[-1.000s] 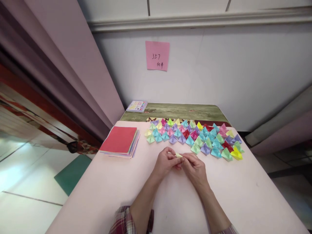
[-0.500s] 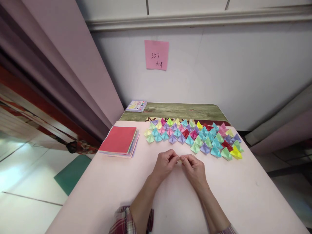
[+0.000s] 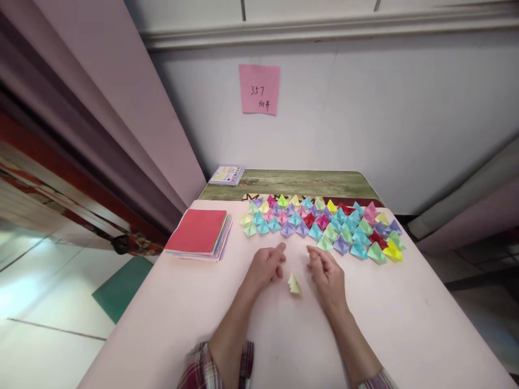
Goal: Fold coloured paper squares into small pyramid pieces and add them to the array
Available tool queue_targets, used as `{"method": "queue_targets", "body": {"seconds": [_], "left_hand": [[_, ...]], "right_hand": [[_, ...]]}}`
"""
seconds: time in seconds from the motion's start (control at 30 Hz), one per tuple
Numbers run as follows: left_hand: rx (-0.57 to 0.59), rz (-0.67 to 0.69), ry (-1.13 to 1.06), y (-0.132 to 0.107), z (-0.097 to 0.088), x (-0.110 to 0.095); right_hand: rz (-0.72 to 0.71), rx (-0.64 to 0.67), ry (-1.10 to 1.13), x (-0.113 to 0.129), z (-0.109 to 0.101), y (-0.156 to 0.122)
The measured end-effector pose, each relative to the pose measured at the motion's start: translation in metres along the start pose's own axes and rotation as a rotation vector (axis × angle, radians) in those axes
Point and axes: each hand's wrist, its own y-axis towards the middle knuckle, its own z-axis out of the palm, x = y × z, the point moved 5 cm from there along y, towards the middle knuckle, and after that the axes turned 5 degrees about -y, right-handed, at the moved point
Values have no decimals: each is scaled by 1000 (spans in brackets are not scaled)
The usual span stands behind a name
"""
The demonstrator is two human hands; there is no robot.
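A small pale-yellow folded paper piece (image 3: pixel 294 284) is by itself between my two hands, just above or on the pink tabletop; I cannot tell if it touches. My left hand (image 3: pixel 266 266) is to its left, fingers apart and empty. On the other side, my right hand (image 3: pixel 327 274) has loosely bent fingers and nothing visible in them. Beyond both hands stand rows of folded paper boats (image 3: pixel 302 229) in blue, green, purple, pink, red and yellow.
A stack of coloured paper sheets (image 3: pixel 198 232), red on top, lies on the left of the pink table (image 3: pixel 405 324). Behind it a printed paper pack (image 3: pixel 227 175) rests on a green wood-patterned surface (image 3: pixel 300 183). A pink note (image 3: pixel 259 89) is stuck on the wall.
My hands were pinched together on the small yellow paper piece. They have now let go and moved apart, and the paper sits between them, nearer to me.
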Motion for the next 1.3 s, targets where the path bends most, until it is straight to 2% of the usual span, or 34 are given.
{"method": "queue_targets", "body": {"seconds": [0.07,0.13,0.2,0.33,0.4,0.43,0.53,0.63,0.73,0.83,0.9,0.97,1.0,1.13,1.3], "left_hand": [[-223,73,37,-1,-17,-4],[-364,173,53,-3,-28,-11],[-351,224,59,-3,-29,-14],[-178,245,60,1,-17,-14],[-154,249,61,2,-13,-13],[-159,251,66,2,-12,-13],[-208,257,75,3,-15,-11],[-249,263,54,4,-18,-7],[-250,253,-13,6,-18,-4],[-218,240,-111,7,-16,-3],[-160,260,-156,6,-12,-7],[-75,324,-156,3,-5,-14],[-35,370,-136,1,-1,-18],[55,530,19,-4,14,-25],[55,541,158,-2,19,-18]], "right_hand": [[83,-105,21,-4,-6,-1],[145,-154,64,-8,-7,-2],[161,-143,123,-8,-4,-3],[144,-40,181,-4,0,-4],[124,55,162,-1,-7,-3],[95,147,145,2,-11,-2],[9,554,70,7,-23,-3],[-27,636,30,6,-39,-3],[-14,714,13,-1,-34,-7],[-15,650,-55,-7,-20,-6],[-32,480,-66,-8,-15,-2],[-63,253,-18,-6,-13,3],[-78,181,-7,-5,-11,4],[-193,130,-44,1,3,4],[-245,141,-105,3,8,1]]}}
